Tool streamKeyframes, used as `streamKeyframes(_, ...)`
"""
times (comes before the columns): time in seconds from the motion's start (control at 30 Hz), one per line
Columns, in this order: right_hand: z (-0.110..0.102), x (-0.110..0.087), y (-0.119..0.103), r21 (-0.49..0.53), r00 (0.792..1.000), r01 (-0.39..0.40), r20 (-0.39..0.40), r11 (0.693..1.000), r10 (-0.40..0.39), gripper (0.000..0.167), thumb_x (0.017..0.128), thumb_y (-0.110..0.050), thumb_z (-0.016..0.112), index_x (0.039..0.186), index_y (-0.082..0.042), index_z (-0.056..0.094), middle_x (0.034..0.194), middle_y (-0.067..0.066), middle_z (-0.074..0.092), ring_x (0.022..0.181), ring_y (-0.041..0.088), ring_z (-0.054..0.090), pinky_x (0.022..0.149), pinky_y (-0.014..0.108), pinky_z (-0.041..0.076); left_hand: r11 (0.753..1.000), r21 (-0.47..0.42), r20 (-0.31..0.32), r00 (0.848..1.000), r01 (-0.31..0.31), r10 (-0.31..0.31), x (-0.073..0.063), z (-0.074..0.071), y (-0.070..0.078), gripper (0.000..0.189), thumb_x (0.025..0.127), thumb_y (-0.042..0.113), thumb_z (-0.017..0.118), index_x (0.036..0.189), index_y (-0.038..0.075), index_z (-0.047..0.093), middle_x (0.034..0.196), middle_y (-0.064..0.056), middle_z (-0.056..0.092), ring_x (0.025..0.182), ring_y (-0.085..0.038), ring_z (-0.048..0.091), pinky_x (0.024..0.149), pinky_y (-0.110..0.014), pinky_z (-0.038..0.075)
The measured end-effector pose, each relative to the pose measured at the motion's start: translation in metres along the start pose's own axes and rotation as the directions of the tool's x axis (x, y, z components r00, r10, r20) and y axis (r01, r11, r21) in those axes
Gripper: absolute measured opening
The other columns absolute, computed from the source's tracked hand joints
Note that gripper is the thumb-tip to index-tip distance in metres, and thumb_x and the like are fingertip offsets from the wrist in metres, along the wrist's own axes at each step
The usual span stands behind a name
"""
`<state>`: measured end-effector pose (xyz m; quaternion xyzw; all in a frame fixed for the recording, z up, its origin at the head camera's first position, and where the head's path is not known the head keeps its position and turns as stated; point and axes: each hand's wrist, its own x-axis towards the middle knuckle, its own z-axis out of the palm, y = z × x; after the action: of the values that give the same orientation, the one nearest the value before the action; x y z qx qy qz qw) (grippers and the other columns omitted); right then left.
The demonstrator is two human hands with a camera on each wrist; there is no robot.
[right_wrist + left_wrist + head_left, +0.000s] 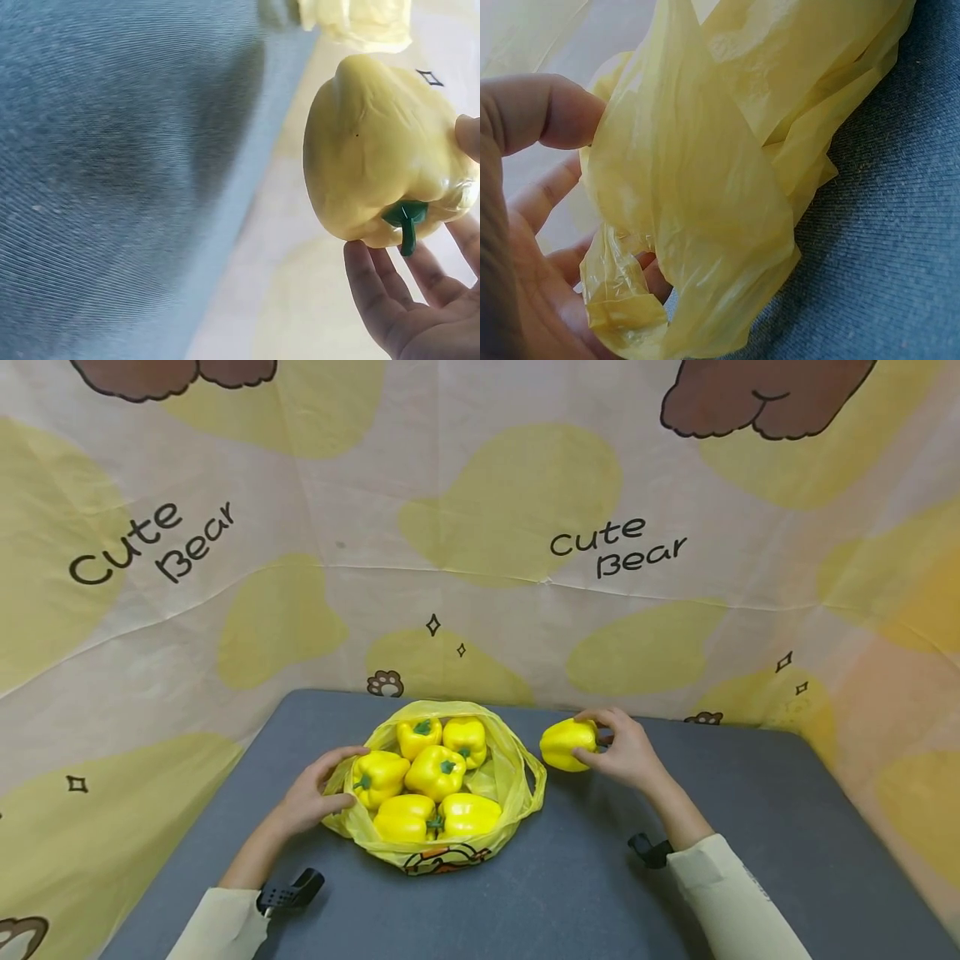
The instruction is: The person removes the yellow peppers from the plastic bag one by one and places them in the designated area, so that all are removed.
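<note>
You have six yellow peppers (435, 773) sitting inside the yellow plastic bag (510, 803), whose mouth gapes wide on the worktop (570, 893), so by that count most of the visible lot is in the bag. The seventh pepper (567, 745) is the only one outside: your right hand (628, 753) grips it between thumb and fingers, just beside the bag's right side, and it looks raised off the worktop. Your left hand (309, 795) holds the bag's left edge, thumb and fingers around the thin plastic, which seems to keep the mouth spread. If you are filling the bag, only that seventh pepper appears left to go in; if you are emptying it, six remain inside. You cannot tell from these views which way it is going.
</note>
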<state>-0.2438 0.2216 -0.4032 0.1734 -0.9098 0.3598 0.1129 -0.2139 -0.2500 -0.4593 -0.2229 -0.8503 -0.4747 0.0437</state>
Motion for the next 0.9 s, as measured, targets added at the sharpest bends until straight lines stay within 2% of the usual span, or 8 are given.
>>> streamKeyframes(0.13, 0.005, -0.002, 0.01, 0.01, 1.0, -0.012, -0.01, 1.0, 0.012, 0.045, 0.076, -0.017, 0.08, 0.117, -0.007, 0.064, 0.115, 0.015, 0.057, 0.102, 0.033, 0.06, 0.081, 0.046, 0.056, 1.0, 0.024, 0.007, 1.0, -0.002, 0.002, 0.001, 0.0, 0.001, 0.06, 0.076, 0.006, 0.07, 0.133, 0.008, 0.053, 0.139, -0.017, 0.052, 0.126, -0.034, 0.043, 0.1, -0.062, 0.034)
streamKeyframes(0.27, 0.01, -0.002, 0.018, 0.019, 0.999, -0.031, -0.018, 0.999, 0.031, 0.046, 0.076, -0.016, 0.08, 0.117, -0.007, 0.063, 0.115, 0.015, 0.056, 0.1, 0.031, 0.059, 0.081, 0.046, 0.056, 1.0, 0.014, 0.015, 1.0, 0.003, -0.003, 0.002, 0.0, 0.003, 0.06, 0.076, 0.006, 0.07, 0.133, 0.008, 0.053, 0.139, -0.019, 0.051, 0.127, -0.039, 0.042, 0.101, -0.065, 0.032)
streamKeyframes(0.57, 0.02, 0.005, 0.023, 0.027, 0.998, -0.057, -0.01, 0.998, 0.057, 0.049, 0.074, -0.015, 0.081, 0.118, -0.004, 0.061, 0.114, 0.017, 0.055, 0.096, 0.031, 0.058, 0.082, 0.047, 0.055, 1.0, 0.01, 0.015, 1.0, 0.012, -0.012, 0.002, -0.001, 0.003, 0.06, 0.076, 0.006, 0.07, 0.133, 0.008, 0.053, 0.139, -0.02, 0.05, 0.127, -0.042, 0.041, 0.101, -0.067, 0.03)
streamKeyframes(0.7, 0.023, 0.005, 0.025, 0.034, 0.997, -0.081, -0.007, 0.996, 0.081, 0.05, 0.074, -0.014, 0.08, 0.118, -0.003, 0.06, 0.116, 0.018, 0.054, 0.099, 0.034, 0.058, 0.084, 0.048, 0.054, 1.0, 0.013, 0.017, 1.0, 0.015, -0.015, 0.002, -0.001, 0.003, 0.06, 0.076, 0.006, 0.071, 0.134, 0.008, 0.053, 0.139, -0.02, 0.05, 0.128, -0.042, 0.041, 0.101, -0.066, 0.031)
streamKeyframes(0.8, 0.026, 0.004, 0.026, 0.026, 0.994, -0.107, -0.004, 0.994, 0.107, 0.05, 0.075, -0.015, 0.08, 0.119, -0.002, 0.059, 0.118, 0.02, 0.054, 0.103, 0.036, 0.058, 0.086, 0.049, 0.053, 1.0, 0.023, 0.016, 1.0, 0.012, -0.012, 0.002, -0.002, 0.003, 0.061, 0.076, 0.005, 0.071, 0.134, 0.009, 0.053, 0.139, -0.018, 0.05, 0.126, -0.038, 0.043, 0.101, -0.059, 0.035)
streamKeyframes(0.9, 0.027, 0.004, 0.027, 0.004, 0.991, -0.13, -0.004, 0.991, 0.13, 0.051, 0.076, -0.018, 0.079, 0.12, -0.002, 0.058, 0.12, 0.02, 0.053, 0.107, 0.039, 0.058, 0.087, 0.049, 0.053, 0.999, 0.033, 0.016, 1.0, 0.012, -0.013, 0.001, -0.002, 0.003, 0.061, 0.077, 0.005, 0.072, 0.134, 0.01, 0.053, 0.138, -0.017, 0.052, 0.124, -0.028, 0.046, 0.1, -0.043, 0.041)
